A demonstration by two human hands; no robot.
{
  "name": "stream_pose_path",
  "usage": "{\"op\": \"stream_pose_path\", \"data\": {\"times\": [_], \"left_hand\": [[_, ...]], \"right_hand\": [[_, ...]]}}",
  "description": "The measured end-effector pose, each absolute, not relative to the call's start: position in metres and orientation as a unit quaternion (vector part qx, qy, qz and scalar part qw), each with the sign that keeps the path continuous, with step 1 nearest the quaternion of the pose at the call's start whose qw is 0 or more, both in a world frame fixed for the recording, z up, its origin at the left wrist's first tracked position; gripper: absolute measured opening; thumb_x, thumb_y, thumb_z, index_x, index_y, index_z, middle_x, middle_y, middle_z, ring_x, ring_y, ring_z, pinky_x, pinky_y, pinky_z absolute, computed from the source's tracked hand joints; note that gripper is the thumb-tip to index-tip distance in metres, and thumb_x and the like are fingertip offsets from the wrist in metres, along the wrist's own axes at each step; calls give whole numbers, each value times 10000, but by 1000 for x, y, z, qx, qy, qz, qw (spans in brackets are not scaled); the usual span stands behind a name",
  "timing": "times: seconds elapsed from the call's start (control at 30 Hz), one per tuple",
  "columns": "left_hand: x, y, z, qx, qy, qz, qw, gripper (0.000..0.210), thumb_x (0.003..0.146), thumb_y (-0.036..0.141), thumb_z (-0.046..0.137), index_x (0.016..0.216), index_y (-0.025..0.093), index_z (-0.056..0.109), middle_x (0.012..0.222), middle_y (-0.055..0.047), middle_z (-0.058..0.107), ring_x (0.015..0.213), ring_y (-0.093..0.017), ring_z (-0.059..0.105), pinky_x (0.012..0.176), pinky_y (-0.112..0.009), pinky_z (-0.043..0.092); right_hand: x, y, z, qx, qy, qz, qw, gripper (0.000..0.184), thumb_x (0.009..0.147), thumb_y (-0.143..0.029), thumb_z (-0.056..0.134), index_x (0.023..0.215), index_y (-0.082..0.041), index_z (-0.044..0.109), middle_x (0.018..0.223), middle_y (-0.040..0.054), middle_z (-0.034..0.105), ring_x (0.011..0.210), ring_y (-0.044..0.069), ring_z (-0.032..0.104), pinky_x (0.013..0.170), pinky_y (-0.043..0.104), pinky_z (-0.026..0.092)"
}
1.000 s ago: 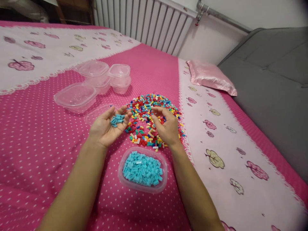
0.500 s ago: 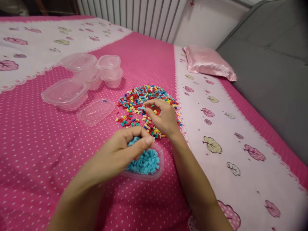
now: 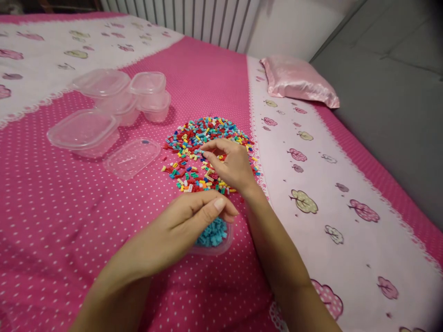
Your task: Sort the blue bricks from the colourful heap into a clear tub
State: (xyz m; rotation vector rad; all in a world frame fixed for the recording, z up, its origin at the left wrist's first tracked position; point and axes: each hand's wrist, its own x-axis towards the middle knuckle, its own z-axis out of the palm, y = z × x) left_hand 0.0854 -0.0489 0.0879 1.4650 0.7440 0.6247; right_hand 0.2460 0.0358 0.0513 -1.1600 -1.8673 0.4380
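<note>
L hand [image 3: 183, 221] curled over clear tub [image 3: 212, 251] of lt-blue bricks [image 3: 213, 234], part hiding it; can't tell if anything's inside the fist. R hand [image 3: 233, 168] just beyond, apart from L, thumb & forefinger nearly meeting at mixed-colour brick pile [image 3: 207, 127]; can't tell if a brick's pinched. For such tiny pcs, prob best a light fingertip pinch, w/ L low over tub so drops land inside. All on pink dotted bedspread [image 3: 51, 207], likely soft; clear lid [image 3: 132, 159] & clear containers [image 3: 85, 131] left of pile, then pink pillow [image 3: 297, 80], grey headboard [image 3: 394, 83], radiator [image 3: 194, 20] at back
</note>
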Motion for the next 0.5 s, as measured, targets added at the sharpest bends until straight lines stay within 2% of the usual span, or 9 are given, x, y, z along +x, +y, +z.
{"op": "stream_pose_path", "data": {"times": [0.13,0.3,0.4,0.5], "left_hand": [[74,-49,88,589,354,320,652,203,858,383,591,872,238,734,908,-49,711,903,-226,643,757,-302,533],[50,-35,91,533,436,387,613,129,755,215,712,876,187,746,911,-82,714,1005,-276,634,846,-315,528],[32,-25,90,664,420,329,523,507,513,181,871,1000,236,742,1104,-78,693,1132,-314,578,952,-340,482],[24,-24,83,791,341,181,474,723,523,241,866,1207,323,647,1300,-61,604,1233,-331,510,1022,-423,424]], "right_hand": [[249,36,52,-468,-750,172,435,126,836,-182,564,868,-202,684,889,15,711,823,151,650,807,317,523],[255,35,55,-474,-754,189,413,112,812,-185,587,861,-198,687,850,11,718,780,151,657,776,313,526],[257,35,55,-479,-757,194,399,107,802,-199,604,859,-188,694,819,13,721,717,140,647,738,298,525],[258,35,55,-485,-758,191,392,109,795,-203,613,857,-179,700,804,19,721,687,135,637,719,291,520]]}}
